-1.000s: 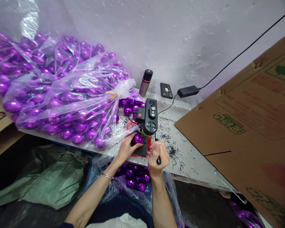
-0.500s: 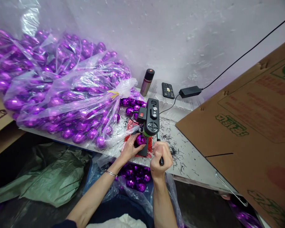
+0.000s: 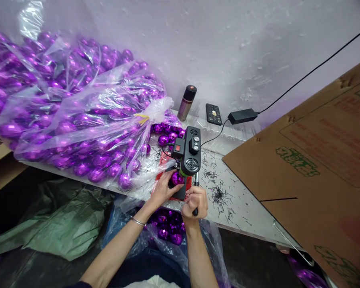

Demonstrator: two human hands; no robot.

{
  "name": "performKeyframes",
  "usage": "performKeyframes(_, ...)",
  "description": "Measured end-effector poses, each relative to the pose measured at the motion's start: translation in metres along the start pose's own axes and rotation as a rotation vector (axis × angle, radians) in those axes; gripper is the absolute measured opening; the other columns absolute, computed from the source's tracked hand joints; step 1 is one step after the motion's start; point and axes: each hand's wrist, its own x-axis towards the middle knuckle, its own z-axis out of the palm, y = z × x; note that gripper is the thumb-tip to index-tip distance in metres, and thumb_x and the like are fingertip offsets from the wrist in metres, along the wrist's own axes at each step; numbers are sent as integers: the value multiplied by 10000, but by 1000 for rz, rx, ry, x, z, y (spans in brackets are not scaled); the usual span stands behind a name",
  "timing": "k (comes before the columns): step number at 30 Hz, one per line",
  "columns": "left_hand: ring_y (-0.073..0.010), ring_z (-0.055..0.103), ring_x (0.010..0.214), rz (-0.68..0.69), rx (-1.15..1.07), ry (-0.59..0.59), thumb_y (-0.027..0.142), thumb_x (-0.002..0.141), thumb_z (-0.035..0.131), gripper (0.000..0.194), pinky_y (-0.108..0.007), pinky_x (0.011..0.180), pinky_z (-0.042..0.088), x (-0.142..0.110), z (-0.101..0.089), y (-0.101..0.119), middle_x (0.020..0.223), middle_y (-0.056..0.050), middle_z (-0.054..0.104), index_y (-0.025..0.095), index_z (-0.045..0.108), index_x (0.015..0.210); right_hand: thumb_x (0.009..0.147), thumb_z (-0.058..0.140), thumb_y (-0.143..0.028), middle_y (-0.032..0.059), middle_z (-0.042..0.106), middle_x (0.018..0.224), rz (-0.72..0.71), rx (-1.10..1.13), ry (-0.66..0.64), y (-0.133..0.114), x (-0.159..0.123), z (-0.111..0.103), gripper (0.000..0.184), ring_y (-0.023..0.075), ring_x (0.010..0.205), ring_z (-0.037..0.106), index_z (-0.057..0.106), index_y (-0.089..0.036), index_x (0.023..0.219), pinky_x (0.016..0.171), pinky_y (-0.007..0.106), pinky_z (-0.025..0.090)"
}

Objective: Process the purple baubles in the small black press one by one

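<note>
Gripping the lever handle [image 3: 195, 202] of the small black press [image 3: 188, 153], my right hand [image 3: 192, 202] is clenched around it at about 6 o'clock from the machine. My left hand [image 3: 163, 190] grasps a purple ball [image 3: 176, 178] seated under the press head, at its 7 o'clock. At 10 o'clock on the counter [image 3: 243, 208] lies a clear bag of purple balls [image 3: 78, 116].

bag of balls [image 3: 78, 120]: big clear plastic, full of purple balls, lying on table [image 3: 252, 216] left
spray can [image 3: 186, 103]: upright by wall
remote [image 3: 213, 114]: flat, beside can
power adapter [image 3: 241, 116]: black, cable up wall
cardboard sheet [image 3: 318, 160]: leaning, right
green bag [image 3: 63, 224]: crumpled on floor, lower left
black scraps [image 3: 219, 192]: scattered on table
</note>
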Motion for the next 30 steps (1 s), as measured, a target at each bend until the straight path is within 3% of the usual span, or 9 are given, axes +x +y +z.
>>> performKeyframes(23, -298, 670, 1217, 37, 7, 15, 380, 858, 788, 545, -456, 1047, 540, 1, 1, -4, 1283, -131, 711, 188, 602, 1332, 1045, 348, -218, -15, 540, 717, -48, 47, 23, 11, -9, 5, 337, 133, 642, 554, 466, -229, 730, 696, 327, 496)
performKeyframes(30, -299, 683, 1187, 73, 49, 25, 428, 847, 797, 563, -453, 1015, 560, 2, 0, -7, 1256, -117, 718, 201, 613, 1329, 1050, 345, -219, -14, 542, 730, -152, -9, -59, 13, -6, 3, 338, 116, 646, 555, 440, -233, 726, 675, 289, 496)
